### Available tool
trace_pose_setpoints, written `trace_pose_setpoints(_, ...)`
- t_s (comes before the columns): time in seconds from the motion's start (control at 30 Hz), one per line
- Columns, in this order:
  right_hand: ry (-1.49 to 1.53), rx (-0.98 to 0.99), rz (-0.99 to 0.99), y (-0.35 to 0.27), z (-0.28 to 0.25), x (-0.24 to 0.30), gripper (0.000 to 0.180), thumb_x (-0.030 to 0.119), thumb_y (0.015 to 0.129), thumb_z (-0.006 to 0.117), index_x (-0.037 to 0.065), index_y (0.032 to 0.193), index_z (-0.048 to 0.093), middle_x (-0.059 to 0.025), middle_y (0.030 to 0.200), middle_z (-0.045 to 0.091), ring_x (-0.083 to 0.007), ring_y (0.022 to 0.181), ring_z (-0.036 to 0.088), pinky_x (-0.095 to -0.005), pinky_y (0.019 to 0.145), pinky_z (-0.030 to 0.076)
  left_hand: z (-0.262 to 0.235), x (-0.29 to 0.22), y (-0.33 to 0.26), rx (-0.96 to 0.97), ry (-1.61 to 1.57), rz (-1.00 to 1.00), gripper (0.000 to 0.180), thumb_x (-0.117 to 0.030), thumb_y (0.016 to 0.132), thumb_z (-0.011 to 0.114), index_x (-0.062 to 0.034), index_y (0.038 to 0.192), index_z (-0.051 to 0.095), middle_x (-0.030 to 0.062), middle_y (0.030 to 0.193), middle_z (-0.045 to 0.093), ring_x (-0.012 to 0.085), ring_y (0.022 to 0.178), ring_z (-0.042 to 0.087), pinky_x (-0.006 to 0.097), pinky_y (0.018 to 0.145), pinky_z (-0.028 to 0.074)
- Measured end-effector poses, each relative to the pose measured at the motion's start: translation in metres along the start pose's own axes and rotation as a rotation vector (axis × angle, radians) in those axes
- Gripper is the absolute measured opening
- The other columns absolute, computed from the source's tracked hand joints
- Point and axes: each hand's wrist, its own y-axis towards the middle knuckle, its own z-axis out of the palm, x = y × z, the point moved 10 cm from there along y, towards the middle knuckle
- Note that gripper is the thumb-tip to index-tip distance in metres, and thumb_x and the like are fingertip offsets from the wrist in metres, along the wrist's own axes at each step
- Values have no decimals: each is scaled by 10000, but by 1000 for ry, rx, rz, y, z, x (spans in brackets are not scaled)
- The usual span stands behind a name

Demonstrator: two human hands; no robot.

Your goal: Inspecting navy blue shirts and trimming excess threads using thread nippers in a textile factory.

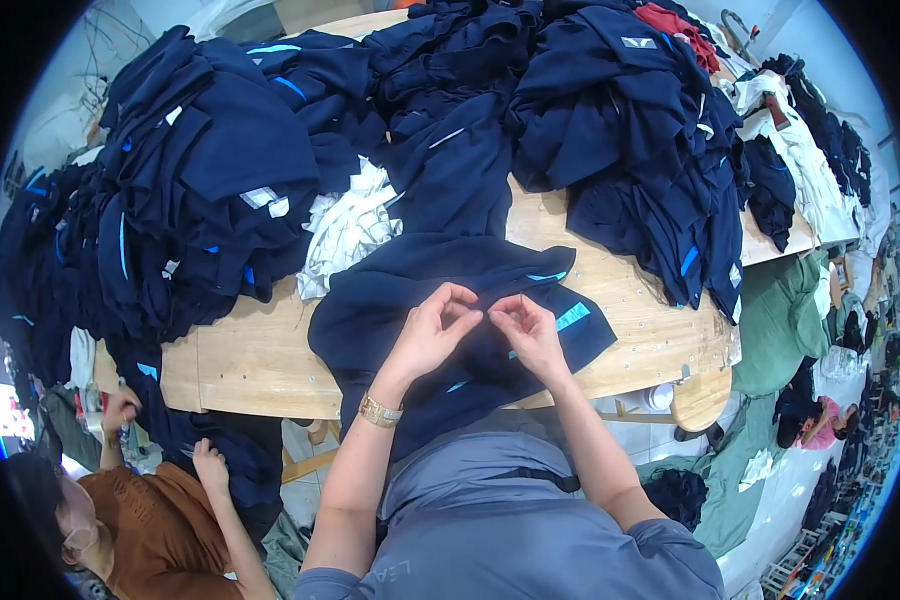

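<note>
While a navy garment (370, 315) lies spread on the wooden table (270, 368) right in front of you, your left hand (432, 335) and right hand (530, 335) are over its middle, fingertips turned toward each other and just apart. On each, the thumb and forefinger are bent close together; whether they pinch anything, such as a thread, is too small to tell. Light-blue strips (574, 317) show on the garment beside your right hand. Beyond it, a crumpled white cloth (350, 235) lies between it and the left heap of navy clothes (230, 140); another heap (620, 120) rises at the right. To your lower left, a co-worker in a brown shirt (155, 525) has both hands raised by dark cloth (232, 462).
</note>
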Motion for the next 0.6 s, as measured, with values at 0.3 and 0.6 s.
trace_pose_setpoints(0.3,355,-406,68,-17,-107,3,167,186,897,529,58,815,597,92,501,346,-4,402,286,-186,372,186,-53,-20,-28,-229,303,173,278,-142,750,666,-35,986,565,104,914,620,226,855,607,315,783,461)
trace_pose_setpoints(0.6,336,-328,79,-16,-119,-8,288,276,934,456,34,830,574,62,472,323,-20,376,275,-187,350,198,-72,48,-45,497,144,-160,393,-305,862,584,-56,1161,527,20,900,607,86,826,561,240,749,455)
